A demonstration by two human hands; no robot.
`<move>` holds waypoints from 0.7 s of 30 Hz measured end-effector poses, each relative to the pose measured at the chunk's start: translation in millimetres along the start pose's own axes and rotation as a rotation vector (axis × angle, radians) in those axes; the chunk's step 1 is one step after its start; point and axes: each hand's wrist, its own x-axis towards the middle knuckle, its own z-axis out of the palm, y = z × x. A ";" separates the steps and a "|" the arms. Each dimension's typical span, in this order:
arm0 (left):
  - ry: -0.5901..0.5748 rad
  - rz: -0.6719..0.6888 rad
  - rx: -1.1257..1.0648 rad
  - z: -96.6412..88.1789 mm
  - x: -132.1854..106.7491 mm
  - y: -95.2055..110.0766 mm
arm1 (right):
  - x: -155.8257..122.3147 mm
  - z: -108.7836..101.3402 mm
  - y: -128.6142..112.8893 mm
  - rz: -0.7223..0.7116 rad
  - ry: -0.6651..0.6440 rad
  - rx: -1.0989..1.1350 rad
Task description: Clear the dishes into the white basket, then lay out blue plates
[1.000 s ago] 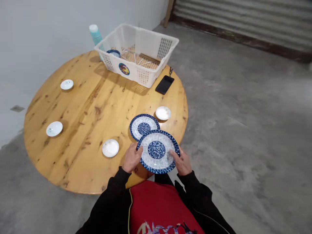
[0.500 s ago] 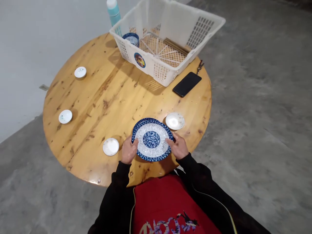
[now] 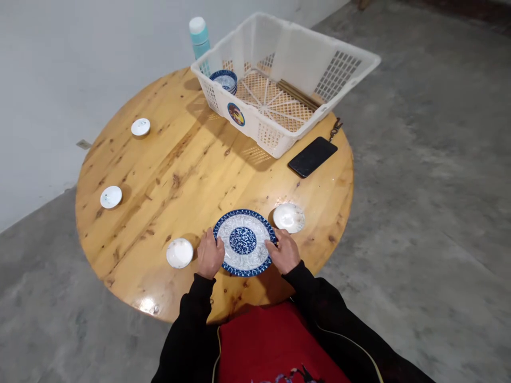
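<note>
At the lower middle of the frame, the left hand (image 3: pixel 209 254) and right hand (image 3: pixel 285 252) are holding the blue-and-white plate (image 3: pixel 242 241) in a two-sided grip, thumbs lying over its rim and the fingertips hiding; whether the plate is resting on anything cannot be told. At upper centre, the basket (image 3: pixel 249 133) is partly screening the bottle (image 3: pixel 199 34). The bottom edge is cutting off the red shirt (image 3: pixel 259 340). The round wooden table (image 3: pixel 159 186) is reflecting light at lower left, standing on grey floor (image 3: pixel 431 159) near a pale wall (image 3: pixel 80 53).
</note>
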 end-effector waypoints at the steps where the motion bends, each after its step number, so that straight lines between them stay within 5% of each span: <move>1: 0.001 0.001 0.022 0.2 0.0 0.9 | -0.3 0.2 -1.0 -0.012 0.004 -0.034; 21: -0.051 -0.023 0.159 -0.1 7.7 4.6 | 0.1 -3.4 -7.7 0.035 -0.064 -0.214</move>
